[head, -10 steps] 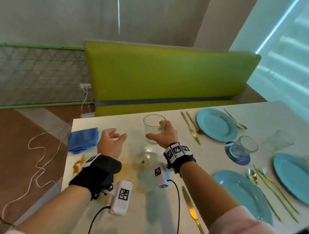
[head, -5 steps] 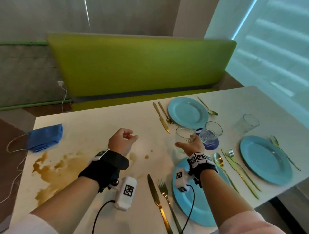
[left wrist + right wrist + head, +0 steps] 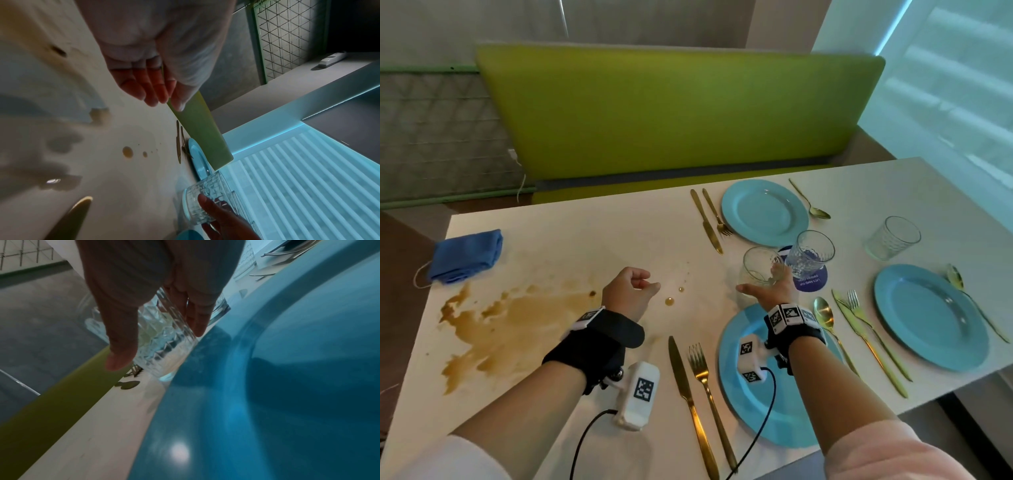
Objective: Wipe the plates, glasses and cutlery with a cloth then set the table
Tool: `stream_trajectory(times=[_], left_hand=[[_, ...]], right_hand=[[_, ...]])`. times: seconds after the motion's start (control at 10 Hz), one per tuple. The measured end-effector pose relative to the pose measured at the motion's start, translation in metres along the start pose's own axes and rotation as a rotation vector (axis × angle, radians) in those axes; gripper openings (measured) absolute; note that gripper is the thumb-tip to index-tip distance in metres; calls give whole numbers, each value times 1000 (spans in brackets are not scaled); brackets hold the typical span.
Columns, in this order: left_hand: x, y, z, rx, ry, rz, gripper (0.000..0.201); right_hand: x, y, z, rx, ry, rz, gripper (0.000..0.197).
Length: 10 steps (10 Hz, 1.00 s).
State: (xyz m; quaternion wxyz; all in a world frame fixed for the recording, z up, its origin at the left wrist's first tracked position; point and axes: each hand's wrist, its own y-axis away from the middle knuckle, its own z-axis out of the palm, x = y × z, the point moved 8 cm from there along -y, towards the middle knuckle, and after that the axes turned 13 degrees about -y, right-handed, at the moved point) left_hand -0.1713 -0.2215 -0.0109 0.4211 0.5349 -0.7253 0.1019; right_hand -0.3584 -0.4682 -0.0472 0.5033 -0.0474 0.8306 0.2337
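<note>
Gripping glass [image 3: 761,268] in right hand [image 3: 774,293], just past near plate [image 3: 787,407], beside second glass [image 3: 812,253]. Left hand [image 3: 628,291] loosely curled, holding nothing. Risk: glasses clinking, tipping.

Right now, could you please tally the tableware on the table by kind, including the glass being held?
Plates: 3
Glasses: 3
Knives: 3
Forks: 3
Spoons: 3
Total: 15
</note>
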Motion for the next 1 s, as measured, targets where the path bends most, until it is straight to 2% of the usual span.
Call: stream_trajectory(times=[0.1,0.4,0.7,0.8,1.0], left_hand=[[-2,4,2,-3,9,-5,27],[-18,16,0,-47,33,25,18],[-56,13,-17,-53,62,6,17],[-64,14,-21,-68,63,-8,17],[-54,15,-26,-74,63,22,18]], right_hand=[[-3,3,0,-22,50,0,102],[-6,17,14,-31,139,-19,88],[-11,16,21,32,155,-8,93],[-13,19,24,43,139,5,98],[-12,29,23,4,99,85,124]])
